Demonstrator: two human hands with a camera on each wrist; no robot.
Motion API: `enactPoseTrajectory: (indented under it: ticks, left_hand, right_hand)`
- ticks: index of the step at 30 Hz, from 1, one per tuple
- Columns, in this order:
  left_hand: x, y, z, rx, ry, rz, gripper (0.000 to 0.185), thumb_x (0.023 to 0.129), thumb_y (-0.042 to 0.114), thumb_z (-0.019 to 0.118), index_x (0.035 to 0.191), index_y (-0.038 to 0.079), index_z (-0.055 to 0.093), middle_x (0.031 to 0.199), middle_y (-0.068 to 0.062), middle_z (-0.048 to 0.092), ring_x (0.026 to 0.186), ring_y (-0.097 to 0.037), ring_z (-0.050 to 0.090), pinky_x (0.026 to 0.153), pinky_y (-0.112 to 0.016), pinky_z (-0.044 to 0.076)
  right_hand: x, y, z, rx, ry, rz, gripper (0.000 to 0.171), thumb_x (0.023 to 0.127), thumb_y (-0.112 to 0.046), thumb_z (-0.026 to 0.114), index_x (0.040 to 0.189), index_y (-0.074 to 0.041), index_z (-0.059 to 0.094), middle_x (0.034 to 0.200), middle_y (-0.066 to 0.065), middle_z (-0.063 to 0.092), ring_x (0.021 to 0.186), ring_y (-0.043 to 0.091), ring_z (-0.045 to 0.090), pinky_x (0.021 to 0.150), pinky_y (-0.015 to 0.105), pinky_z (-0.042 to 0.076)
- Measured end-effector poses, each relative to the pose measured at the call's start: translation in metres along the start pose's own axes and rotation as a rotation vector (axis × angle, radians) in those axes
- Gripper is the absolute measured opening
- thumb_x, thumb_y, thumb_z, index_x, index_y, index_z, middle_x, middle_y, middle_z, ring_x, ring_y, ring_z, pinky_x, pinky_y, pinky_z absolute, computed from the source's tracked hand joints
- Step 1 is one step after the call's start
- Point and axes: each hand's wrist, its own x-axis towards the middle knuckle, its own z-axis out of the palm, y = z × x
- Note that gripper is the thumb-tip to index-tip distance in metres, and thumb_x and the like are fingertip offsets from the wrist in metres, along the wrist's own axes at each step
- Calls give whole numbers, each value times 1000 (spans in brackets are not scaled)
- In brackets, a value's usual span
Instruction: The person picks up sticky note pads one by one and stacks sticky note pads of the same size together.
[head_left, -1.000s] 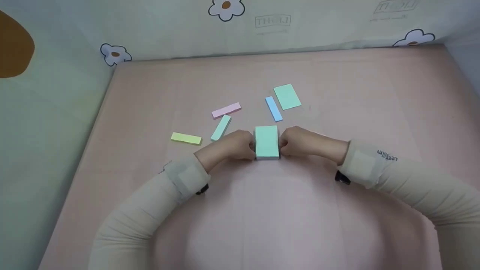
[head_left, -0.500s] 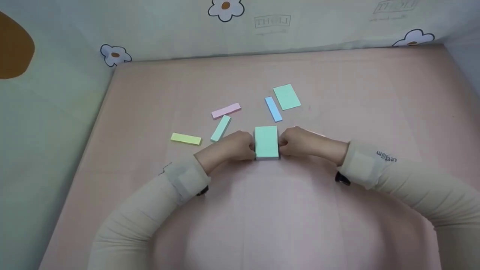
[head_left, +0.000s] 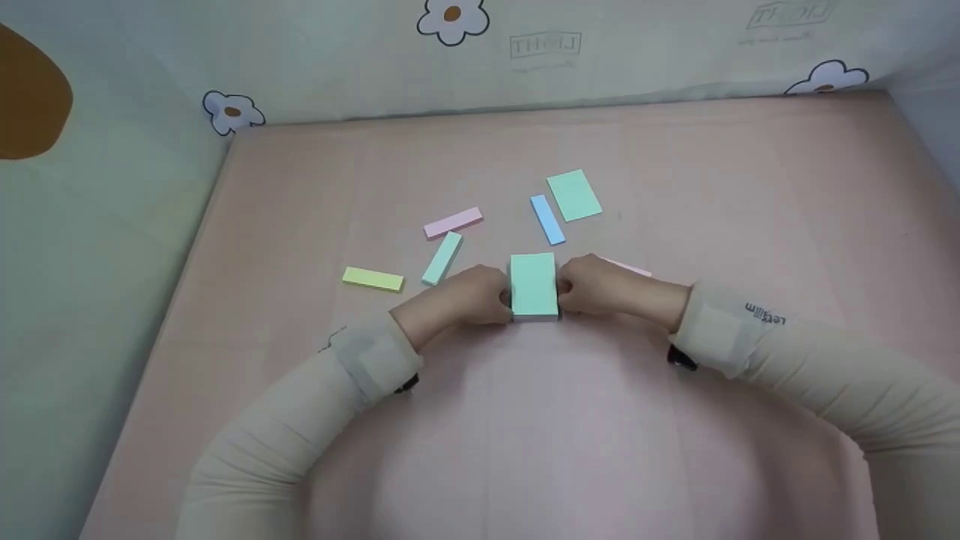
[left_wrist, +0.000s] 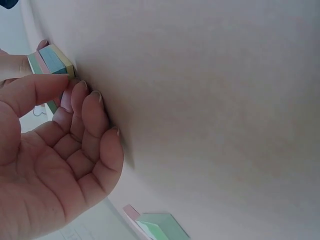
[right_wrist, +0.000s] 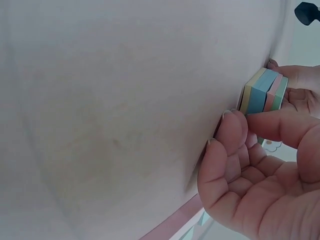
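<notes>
No clear chg vs prev frames: L hand [head_left: 484, 294] & R hand [head_left: 589, 285] still grip pad stack [head_left: 533, 285] by sides, prob. keeping it squared.

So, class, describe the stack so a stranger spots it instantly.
On the pink table, find the left hand and right hand. Between them sits the stack. Unlike the plain green pad beyond, it shows yellow, blue, pink and green layers.

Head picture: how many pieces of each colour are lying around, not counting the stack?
Green: 2, green strip and green card
Pink: 2, pink strip and pink piece partly behind right hand
Blue: 1, blue strip
Yellow: 1, yellow strip
Total: 6
</notes>
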Motion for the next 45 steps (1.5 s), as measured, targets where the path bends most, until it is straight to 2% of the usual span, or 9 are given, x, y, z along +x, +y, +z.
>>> enactPoseTrajectory:
  ticks: [4, 10, 17, 22, 25, 29, 34, 45]
  left_hand:
    - [0, 1, 0, 6, -5, -1, 18, 83, 19, 62, 90, 3, 63, 68, -2, 50, 64, -15, 47, 57, -25, 36]
    - [-1, 1, -1, -7, -19, -10, 13, 84, 18, 61, 80, 5, 59, 64, -2, 47, 62, -14, 45, 55, -25, 35]
    - [-5, -1, -1, -27, -23, 24, 12, 83, 15, 61, 86, 4, 64, 69, -2, 52, 64, -15, 48, 57, -25, 37]
    - [-10, -4, 5, -21, 22, 113, 10, 83, 13, 60, 80, 5, 65, 64, -1, 50, 61, -13, 46, 53, -23, 35]
    - [-14, -5, 10, 1, 62, 147, 13, 85, 15, 58, 80, 6, 66, 60, 0, 47, 59, -13, 44, 52, -23, 34]
    - [-17, -3, 15, 34, 105, 150, 14, 86, 16, 58, 84, 6, 66, 56, 0, 44, 56, -13, 44, 51, -22, 34]
    - [-17, -1, 17, 49, 137, 131, 16, 87, 16, 57, 91, 5, 67, 55, -1, 45, 55, -13, 45, 51, -21, 35]
    - [-18, 0, 17, 76, 153, 161, 20, 88, 16, 57, 100, 4, 67, 59, -3, 54, 56, -13, 49, 51, -20, 37]
  right_hand:
    - [1, -1, 1, 1, 9, -7, 18, 79, -4, 55, 62, -8, 49, 56, -1, 42, 51, 11, 38, 48, 22, 29]
    - [2, 0, 3, 5, 22, -7, 16, 79, -5, 55, 64, -8, 50, 57, 0, 41, 52, 12, 38, 48, 22, 29]
    - [-1, 1, 1, 10, 12, -16, 16, 77, -3, 54, 64, -8, 48, 58, 0, 40, 53, 12, 37, 49, 23, 28]
    - [-9, 5, 0, 2, -10, -32, 8, 74, -2, 53, 69, -5, 57, 63, 0, 48, 62, 14, 42, 55, 24, 32]
    - [-15, 6, 2, -10, -20, -72, 9, 74, -3, 54, 72, -4, 63, 63, -1, 52, 62, 14, 43, 55, 23, 34]
    - [-20, 3, 6, -1, -5, -115, 11, 78, -8, 58, 72, -3, 66, 57, -2, 48, 55, 12, 40, 51, 23, 32]
    - [-21, -1, 11, -12, 28, -98, 14, 81, -13, 61, 73, -4, 68, 53, -3, 43, 54, 11, 37, 49, 23, 30]
    - [-20, -2, 14, -38, 63, -77, 16, 83, -15, 61, 72, -6, 65, 55, -1, 42, 58, 13, 39, 51, 24, 31]
